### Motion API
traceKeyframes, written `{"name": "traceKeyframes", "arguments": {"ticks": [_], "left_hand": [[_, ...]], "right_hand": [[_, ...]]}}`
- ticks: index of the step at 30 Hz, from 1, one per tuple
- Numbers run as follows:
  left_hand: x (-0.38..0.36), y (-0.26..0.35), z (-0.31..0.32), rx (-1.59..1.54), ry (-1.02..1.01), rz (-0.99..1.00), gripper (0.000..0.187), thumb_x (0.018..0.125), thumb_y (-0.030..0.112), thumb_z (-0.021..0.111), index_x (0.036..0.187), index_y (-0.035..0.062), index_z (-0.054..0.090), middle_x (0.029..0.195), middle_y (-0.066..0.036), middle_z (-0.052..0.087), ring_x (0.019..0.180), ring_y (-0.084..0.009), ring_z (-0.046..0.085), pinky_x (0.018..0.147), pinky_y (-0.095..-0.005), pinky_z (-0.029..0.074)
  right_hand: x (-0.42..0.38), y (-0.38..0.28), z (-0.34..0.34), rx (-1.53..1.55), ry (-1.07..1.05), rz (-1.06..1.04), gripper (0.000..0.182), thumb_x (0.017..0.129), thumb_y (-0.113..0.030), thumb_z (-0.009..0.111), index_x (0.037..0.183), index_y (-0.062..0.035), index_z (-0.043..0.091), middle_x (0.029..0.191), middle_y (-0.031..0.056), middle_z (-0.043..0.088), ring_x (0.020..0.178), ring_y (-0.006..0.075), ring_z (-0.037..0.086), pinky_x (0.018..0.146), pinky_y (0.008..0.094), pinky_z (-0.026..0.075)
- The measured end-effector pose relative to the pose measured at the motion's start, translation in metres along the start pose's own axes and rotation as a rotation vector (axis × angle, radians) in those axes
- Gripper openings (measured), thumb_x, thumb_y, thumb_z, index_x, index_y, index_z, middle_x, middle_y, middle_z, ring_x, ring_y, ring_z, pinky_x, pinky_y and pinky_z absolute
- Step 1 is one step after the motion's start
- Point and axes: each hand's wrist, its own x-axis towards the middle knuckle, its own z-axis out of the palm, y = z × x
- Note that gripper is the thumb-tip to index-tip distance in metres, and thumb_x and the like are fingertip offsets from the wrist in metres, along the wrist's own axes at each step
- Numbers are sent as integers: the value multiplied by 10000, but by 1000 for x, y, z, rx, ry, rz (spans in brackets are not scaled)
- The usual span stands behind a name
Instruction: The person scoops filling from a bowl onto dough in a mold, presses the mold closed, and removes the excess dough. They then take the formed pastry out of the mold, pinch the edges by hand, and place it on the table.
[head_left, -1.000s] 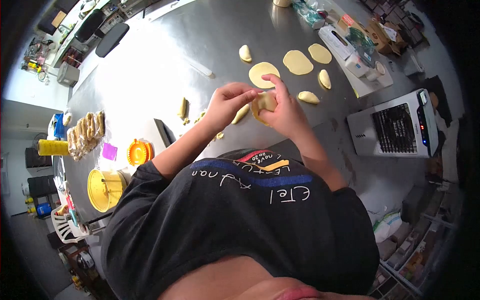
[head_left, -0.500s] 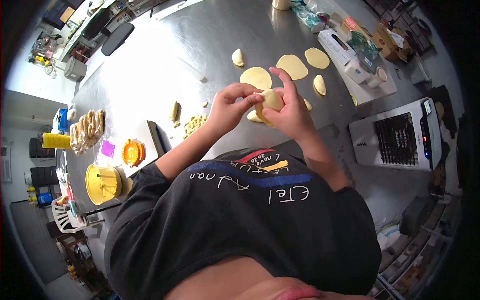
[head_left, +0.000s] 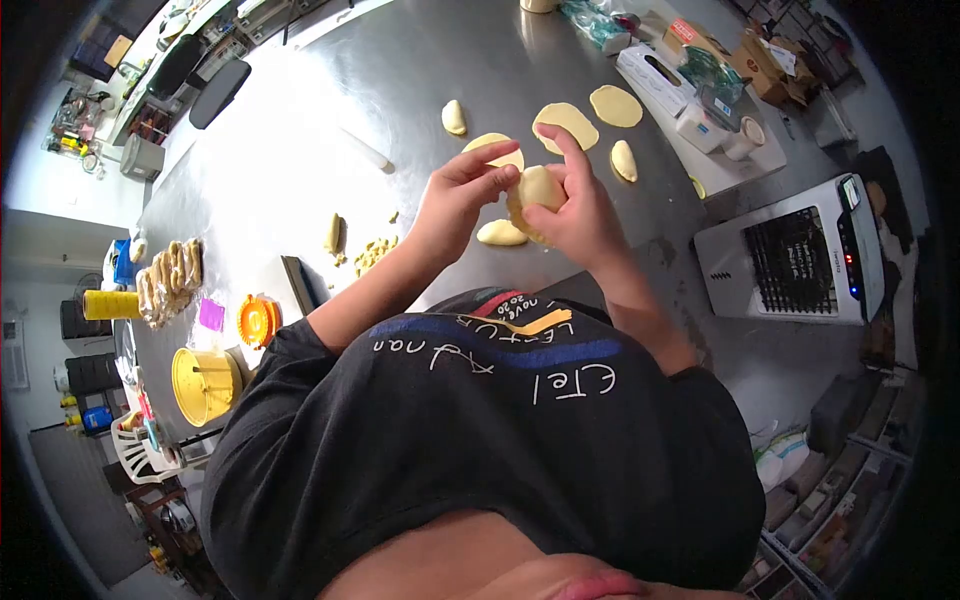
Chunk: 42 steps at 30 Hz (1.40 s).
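Note:
My right hand [head_left: 582, 222] cups a pale yellow dough piece [head_left: 537, 188] above the steel table [head_left: 300, 160]. My left hand [head_left: 455, 205] meets it from the left, with thumb and fingertips pinching the dough's edge. A folded dough piece [head_left: 502, 233] lies on the table just below my hands. Beyond them lie flat dough rounds [head_left: 567, 120], one partly hidden behind my left fingers [head_left: 497, 143], and two more folded pieces [head_left: 454, 117].
Dough scraps [head_left: 370, 252] lie left of my hands. An orange round press [head_left: 257, 320], a yellow bowl [head_left: 205, 385] and wrapped pastries [head_left: 170, 275] sit at the left edge. A white appliance [head_left: 790, 255] stands off the table's right side; boxes and containers [head_left: 690, 90] crowd the far right.
Both hands have lifted the dough piece a little and turned it, with the left fingers working along its edge. The view has shifted slightly, so the table items sit lower-left than before.

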Motion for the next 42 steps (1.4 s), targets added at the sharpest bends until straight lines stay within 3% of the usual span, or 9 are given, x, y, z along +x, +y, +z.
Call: {"name": "traceKeyframes", "arguments": {"ticks": [6, 10, 12, 24, 26, 28, 32, 38, 42], "left_hand": [[-5, 1, 7, 95, 19, 44, 253, 885, 165, 600, 1072, -4, 623, 1041, -76, 609, 1012, -160, 538, 911, -305, 397], [-8, -9, 3, 392, -2, 341, 224, 868, 146, 622, 1032, -5, 633, 987, -51, 618, 998, -142, 533, 901, -285, 394], [-7, -9, 3, 271, 26, 139, 219, 859, 135, 633, 1019, -15, 633, 960, -58, 623, 952, -138, 545, 893, -280, 394], [-13, 12, 5, 230, -11, 27, 241, 858, 167, 621, 977, -38, 664, 998, -103, 621, 961, -160, 568, 892, -284, 412], [-10, 9, 1, 193, -9, 32, 253, 841, 198, 621, 988, 1, 680, 902, -61, 623, 834, -115, 564, 738, -254, 441], [-11, 16, 3, -61, -86, -87, 288, 864, 141, 590, 1110, -9, 610, 1024, -87, 610, 964, -140, 555, 899, -292, 415], [-12, 9, 2, -219, -87, -272, 293, 866, 145, 586, 1100, -30, 586, 1013, -77, 609, 978, -149, 554, 922, -301, 406], [-29, 9, 6, 235, -63, 153, 277, 874, 192, 619, 1072, -1, 631, 1000, -55, 616, 1021, -131, 539, 885, -279, 428], [-28, 5, 7, 269, 14, 135, 211, 853, 173, 653, 961, -9, 648, 900, -27, 624, 898, -101, 551, 817, -253, 437]], "right_hand": [[0, -2, -1, 4, 35, -24, 735, 714, 9, 588, 1370, -121, 283, 857, 95, 622, 780, 139, 606, 715, 279, 477], [2, 0, 2, 66, 63, -77, 736, 724, -42, 636, 1359, -85, 268, 801, 121, 605, 749, 218, 622, 704, 332, 481], [2, 5, 2, 85, 48, -70, 738, 723, -46, 639, 1360, -87, 267, 807, 124, 607, 751, 219, 622, 707, 329, 481], [-3, 15, -6, 106, -71, -107, 785, 715, 4, 565, 1400, -60, 187, 847, 124, 619, 749, 150, 605, 692, 277, 484], [-5, 10, -6, 208, -32, -113, 808, 708, 18, 560, 1409, -67, 168, 853, 115, 619, 743, 136, 599, 678, 258, 483], [-8, 6, -5, 223, -44, -123, 827, 704, 22, 564, 1414, -67, 151, 859, 107, 617, 748, 130, 594, 670, 247, 481], [-9, 11, -3, 347, -29, -197, 832, 707, 20, 568, 1415, -49, 136, 868, 103, 615, 769, 128, 591, 696, 251, 482], [-8, 9, 3, 298, 55, -223, 819, 701, 45, 557, 1408, -33, 152, 887, 115, 615, 790, 133, 594, 713, 253, 483], [-6, 5, 3, 319, 38, -228, 805, 707, 62, 550, 1406, -34, 162, 885, 113, 614, 794, 136, 595, 713, 252, 482]]}}
